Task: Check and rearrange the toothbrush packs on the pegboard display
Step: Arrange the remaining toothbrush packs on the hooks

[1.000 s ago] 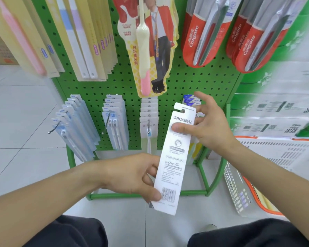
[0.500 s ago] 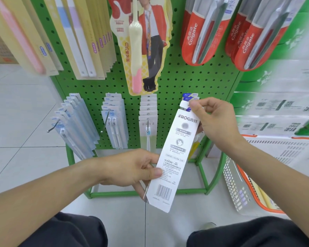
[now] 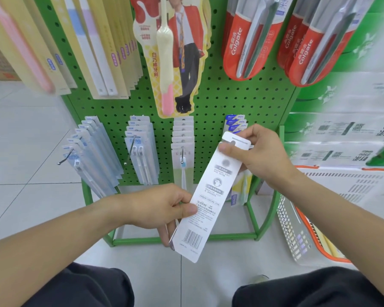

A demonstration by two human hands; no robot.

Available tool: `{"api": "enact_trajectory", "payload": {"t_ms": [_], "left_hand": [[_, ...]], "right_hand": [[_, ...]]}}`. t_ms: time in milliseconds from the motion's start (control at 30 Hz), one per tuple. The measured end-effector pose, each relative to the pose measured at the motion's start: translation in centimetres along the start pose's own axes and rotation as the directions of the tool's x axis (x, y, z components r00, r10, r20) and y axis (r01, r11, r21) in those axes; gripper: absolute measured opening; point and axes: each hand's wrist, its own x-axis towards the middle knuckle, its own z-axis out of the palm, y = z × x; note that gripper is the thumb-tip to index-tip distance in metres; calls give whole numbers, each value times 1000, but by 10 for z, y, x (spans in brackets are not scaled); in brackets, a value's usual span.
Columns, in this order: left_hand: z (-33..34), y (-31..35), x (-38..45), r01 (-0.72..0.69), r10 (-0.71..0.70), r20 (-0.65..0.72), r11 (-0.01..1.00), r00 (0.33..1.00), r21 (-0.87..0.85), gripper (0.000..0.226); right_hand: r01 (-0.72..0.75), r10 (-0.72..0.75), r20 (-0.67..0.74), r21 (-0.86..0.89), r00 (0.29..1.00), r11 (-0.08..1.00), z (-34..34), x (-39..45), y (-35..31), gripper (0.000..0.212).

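A long white toothbrush pack (image 3: 208, 196) is held tilted in front of the green pegboard (image 3: 242, 103), its printed back with a barcode facing me. My left hand (image 3: 160, 209) pinches its lower half. My right hand (image 3: 259, 156) grips its top near the hang hole, thumb on the card. Behind the right hand hang blue-topped packs (image 3: 234, 122) on the lowest row's right peg. Three more rows of pale blue and white packs (image 3: 140, 149) hang to the left.
Yellow packs (image 3: 102, 47), a cartoon-card toothbrush (image 3: 171, 58) and red Colgate packs (image 3: 248, 41) hang on the upper pegs. A white and orange basket (image 3: 308, 218) stands on the floor at right. Bare peg hooks (image 3: 64, 158) stick out at lower left. My knees fill the bottom edge.
The pack tilted further, its top swinging right and down toward the right peg. My right hand shifted from the pack's side to its top edge; my left hand regripped lower down.
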Motion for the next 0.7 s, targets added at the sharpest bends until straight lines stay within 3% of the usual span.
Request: {"api": "enact_trajectory", "payload": {"t_ms": [67,167,333,400,467,567,633,700], "left_hand": [[1,1,1,20,-19,-33,999,999,43,26],[2,2,1,93,-53,-150,956,987,279,12],[7,4,1,157,-22,-234,803,972,575,70],[10,6,2,183,-20,-263,768,965,614,64],[10,7,2,205,-51,-257,758,965,619,44],[7,3,3,180,-63,-219,803,974,569,6],[4,-1,4,168,-37,-242,821,969,546,17],[-2,-4,6,159,8,-308,842,951,515,29]], "right_hand": [[-2,3,-18,14,1000,1000,1,-1,-2,33],[-24,25,-20,37,1000,999,0,-1,-5,27],[-100,96,48,84,994,991,4,-4,-8,14],[-116,105,109,103,988,988,5,-5,-11,15],[-114,92,188,109,978,988,5,-7,-14,12],[-77,44,293,103,955,992,-2,-7,-17,35],[-46,9,360,94,933,994,-9,-7,-19,44],[6,-30,380,63,924,998,-16,-6,-18,32]]}}
